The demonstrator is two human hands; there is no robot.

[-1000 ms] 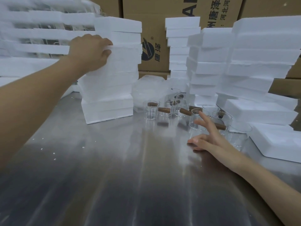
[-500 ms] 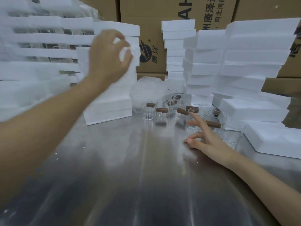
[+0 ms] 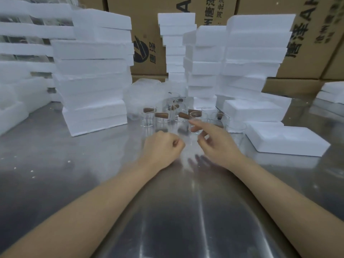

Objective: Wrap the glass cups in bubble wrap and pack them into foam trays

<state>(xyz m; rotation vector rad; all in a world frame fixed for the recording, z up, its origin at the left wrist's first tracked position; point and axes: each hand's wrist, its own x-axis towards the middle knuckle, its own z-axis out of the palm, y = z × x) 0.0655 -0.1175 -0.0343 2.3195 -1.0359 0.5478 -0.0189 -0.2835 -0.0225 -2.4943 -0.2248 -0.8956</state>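
Bare steel table [image 3: 78, 164] up front, glass cups [image 3: 162, 118] hemmed between foam tray stacks [image 3: 93, 81]

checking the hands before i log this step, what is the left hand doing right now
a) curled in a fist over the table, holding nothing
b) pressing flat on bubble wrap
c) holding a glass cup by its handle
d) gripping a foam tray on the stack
a: the left hand is curled into a fist low over the bare steel table, clear of the foam stack and short of the cups.
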